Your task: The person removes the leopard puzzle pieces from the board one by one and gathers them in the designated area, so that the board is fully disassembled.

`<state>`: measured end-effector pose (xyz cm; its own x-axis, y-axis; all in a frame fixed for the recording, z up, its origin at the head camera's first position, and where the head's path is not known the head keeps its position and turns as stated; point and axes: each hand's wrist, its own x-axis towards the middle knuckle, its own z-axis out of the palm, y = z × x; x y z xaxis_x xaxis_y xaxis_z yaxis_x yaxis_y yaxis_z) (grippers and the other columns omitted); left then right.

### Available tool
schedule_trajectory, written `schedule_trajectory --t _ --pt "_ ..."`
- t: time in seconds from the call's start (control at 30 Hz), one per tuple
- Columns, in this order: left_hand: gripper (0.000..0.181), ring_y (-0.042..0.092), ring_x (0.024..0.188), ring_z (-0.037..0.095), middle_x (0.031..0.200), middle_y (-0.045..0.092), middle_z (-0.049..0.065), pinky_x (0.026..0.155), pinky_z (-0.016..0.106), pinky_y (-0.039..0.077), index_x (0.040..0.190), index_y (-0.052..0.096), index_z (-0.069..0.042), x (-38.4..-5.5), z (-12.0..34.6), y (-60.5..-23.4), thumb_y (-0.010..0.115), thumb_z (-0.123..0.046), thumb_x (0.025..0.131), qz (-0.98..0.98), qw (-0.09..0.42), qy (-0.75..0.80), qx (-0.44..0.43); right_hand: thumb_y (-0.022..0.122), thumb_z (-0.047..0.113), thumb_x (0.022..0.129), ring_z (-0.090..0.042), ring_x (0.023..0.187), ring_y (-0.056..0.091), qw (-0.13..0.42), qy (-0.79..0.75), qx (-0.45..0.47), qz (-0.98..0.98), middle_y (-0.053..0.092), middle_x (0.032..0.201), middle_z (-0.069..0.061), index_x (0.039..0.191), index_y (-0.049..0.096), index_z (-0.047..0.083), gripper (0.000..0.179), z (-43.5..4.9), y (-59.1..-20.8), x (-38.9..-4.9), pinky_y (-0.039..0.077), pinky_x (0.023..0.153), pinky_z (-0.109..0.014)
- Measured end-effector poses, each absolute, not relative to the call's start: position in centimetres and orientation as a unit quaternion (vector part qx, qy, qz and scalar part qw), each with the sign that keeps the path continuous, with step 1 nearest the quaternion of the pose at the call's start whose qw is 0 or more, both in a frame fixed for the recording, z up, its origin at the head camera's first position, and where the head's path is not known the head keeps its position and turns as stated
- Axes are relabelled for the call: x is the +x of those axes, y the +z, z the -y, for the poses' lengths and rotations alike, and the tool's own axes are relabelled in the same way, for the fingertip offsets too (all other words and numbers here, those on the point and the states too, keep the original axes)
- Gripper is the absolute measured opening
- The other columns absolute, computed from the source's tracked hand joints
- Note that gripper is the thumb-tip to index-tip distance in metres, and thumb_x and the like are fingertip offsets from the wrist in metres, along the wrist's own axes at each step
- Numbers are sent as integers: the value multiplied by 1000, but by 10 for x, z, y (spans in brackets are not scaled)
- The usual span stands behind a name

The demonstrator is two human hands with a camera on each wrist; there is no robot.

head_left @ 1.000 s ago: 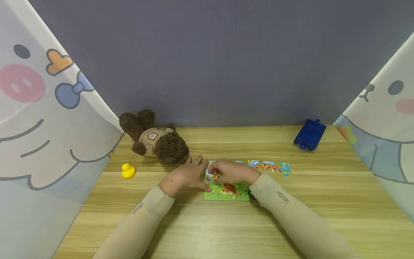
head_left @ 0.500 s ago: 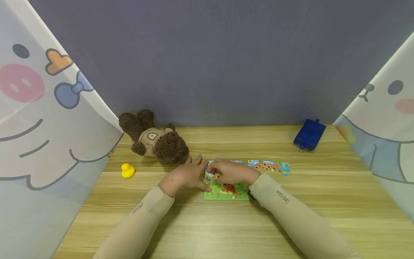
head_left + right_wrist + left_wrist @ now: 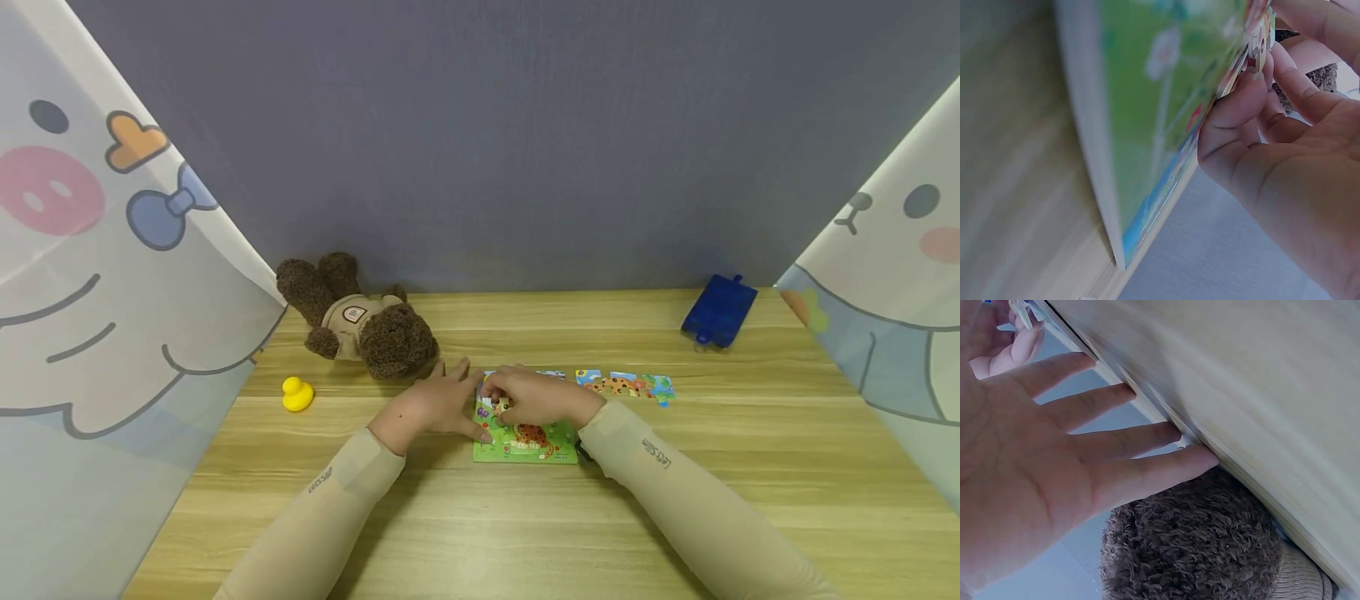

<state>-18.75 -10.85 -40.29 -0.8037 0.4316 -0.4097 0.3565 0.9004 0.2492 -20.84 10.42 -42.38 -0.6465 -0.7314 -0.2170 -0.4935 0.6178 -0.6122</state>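
A jigsaw puzzle board [image 3: 491, 454], green with a spotted leopard picture, lies flat on the wooden table. My left hand [image 3: 435, 406] is spread at the board's left edge, its thumb over the green part. In the left wrist view the fingers [image 3: 1129, 440] of that hand are straight, fingertips right at the tabletop. Over the board's upper half, my right hand [image 3: 538, 395] pinches a small puzzle piece [image 3: 1263, 50] between thumb and fingers. The piece is mostly hidden by the fingers. Several other puzzle pieces [image 3: 622, 386] lie in a row right of the board.
A brown teddy bear [image 3: 397, 342] lies behind the left hand, its head close to the fingers. Further left sits a yellow rubber duck [image 3: 297, 395]. At the back right of the table [image 3: 480, 533] is a dark blue pouch-like item [image 3: 718, 312], near the grey wall.
Both hands have stayed almost in place, the left spread and the right pinching over the board. The row of pieces, bear and duck have not moved.
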Motion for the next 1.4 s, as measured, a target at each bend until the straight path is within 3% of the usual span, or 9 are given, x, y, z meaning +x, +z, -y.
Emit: schedule_trajectory --t 0.67,1.03,1.4 --pt "116 11 159 65 180 12 21 121 80 33 172 25 -16 -190 109 -406 79 -70 85 -946 231 75 213 74 11 101 -21 116 56 193 -220 -347 -891 64 125 -3 138 66 9 38 -98 -415 -196 54 104 -43" --pt "114 11 159 66 180 13 20 120 81 34 172 26 -19 -188 109 -405 79 -71 84 -947 228 70 214 74 10 100 -22 114 56 165 -224 -359 -891 63 123 -2 133 65 14 34 -100 -416 -190 54 98 -43" --pt "114 11 159 66 180 12 21 120 80 35 172 26 -18 -187 109 -404 80 -68 85 -945 234 81 212 69 7 102 -24 122 63 180 -285 -347 -875 62 130 -5 132 63 18 32 -104 -420 -190 59 94 -39"
